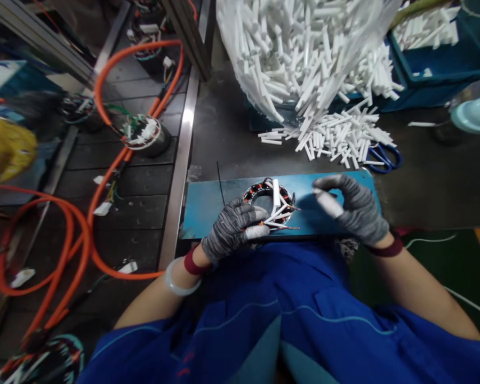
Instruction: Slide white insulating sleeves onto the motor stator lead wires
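Observation:
A ring-shaped motor stator (256, 190) with orange and black windings lies on a blue board (200, 200) in front of me. White sleeves (276, 193) sit on its leads, and bare copper wire ends point right. My left hand (234, 226), in a grey glove with white fingertips, is closed on the stator's near left edge. To the right of the stator and apart from it, my right hand (350, 205) hovers over the board. Its thumb and forefinger tips come together in a pinch; whatever may be between them is too small to make out.
Beyond the board, a clear plastic bag (240, 58) overflows with white tubes, with a loose pile (332, 136) before it. Blue-handled scissors (384, 158) lie beside the pile. At left, a conveyor (144, 184) carries another stator (146, 133) and orange cables (98, 234). A blue bin (456, 74) stands back right.

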The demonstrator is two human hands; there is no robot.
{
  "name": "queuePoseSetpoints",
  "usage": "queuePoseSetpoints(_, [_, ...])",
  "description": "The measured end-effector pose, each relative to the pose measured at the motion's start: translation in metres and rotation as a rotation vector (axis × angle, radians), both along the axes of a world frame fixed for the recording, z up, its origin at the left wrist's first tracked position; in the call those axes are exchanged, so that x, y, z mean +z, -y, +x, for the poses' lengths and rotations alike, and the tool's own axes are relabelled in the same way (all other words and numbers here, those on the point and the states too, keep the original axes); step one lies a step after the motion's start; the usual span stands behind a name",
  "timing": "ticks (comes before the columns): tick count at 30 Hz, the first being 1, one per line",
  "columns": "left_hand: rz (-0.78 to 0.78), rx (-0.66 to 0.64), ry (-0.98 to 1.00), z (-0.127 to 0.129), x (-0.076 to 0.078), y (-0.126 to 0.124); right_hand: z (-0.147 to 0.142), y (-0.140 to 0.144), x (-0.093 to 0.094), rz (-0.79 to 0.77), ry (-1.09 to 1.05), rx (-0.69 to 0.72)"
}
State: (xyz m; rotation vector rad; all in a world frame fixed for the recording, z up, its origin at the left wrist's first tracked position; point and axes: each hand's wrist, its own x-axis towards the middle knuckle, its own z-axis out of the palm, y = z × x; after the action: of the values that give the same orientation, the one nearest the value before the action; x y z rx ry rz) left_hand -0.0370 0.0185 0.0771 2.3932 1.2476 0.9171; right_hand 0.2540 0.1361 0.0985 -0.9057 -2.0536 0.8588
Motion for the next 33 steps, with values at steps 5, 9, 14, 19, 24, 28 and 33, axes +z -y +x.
queuePoseSetpoints(5, [-0.005, 0.009, -0.004, 0.0, 0.001, 0.0, -0.01, 0.031, 0.017, 0.044, 0.135, 0.05])
queuePoseSetpoints(9, [-0.011, 0.017, -0.019, -0.001, -0.001, 0.001, -0.015, 0.032, 0.019, 0.225, 0.259, 0.092])
queuePoseSetpoints(14, [0.027, -0.029, -0.029, -0.003, -0.002, 0.002, -0.036, 0.037, 0.021, 0.515, 0.616, 0.119])
queuePoseSetpoints(19, [0.033, -0.031, -0.03, -0.004, 0.002, 0.002, -0.043, 0.028, 0.014, 0.475, 0.582, 0.169])
queuePoseSetpoints(24, [-0.072, 0.005, -0.063, 0.0, 0.011, -0.001, -0.022, 0.007, -0.002, 0.139, 0.275, 0.418])
queuePoseSetpoints(28, [-0.035, -0.053, -0.103, 0.004, 0.009, -0.004, -0.007, -0.006, -0.008, -0.343, 0.047, 0.559])
queuePoseSetpoints(33, [-0.052, -0.027, -0.055, 0.004, 0.002, -0.004, 0.005, -0.025, -0.004, -0.507, 0.03, 0.373])
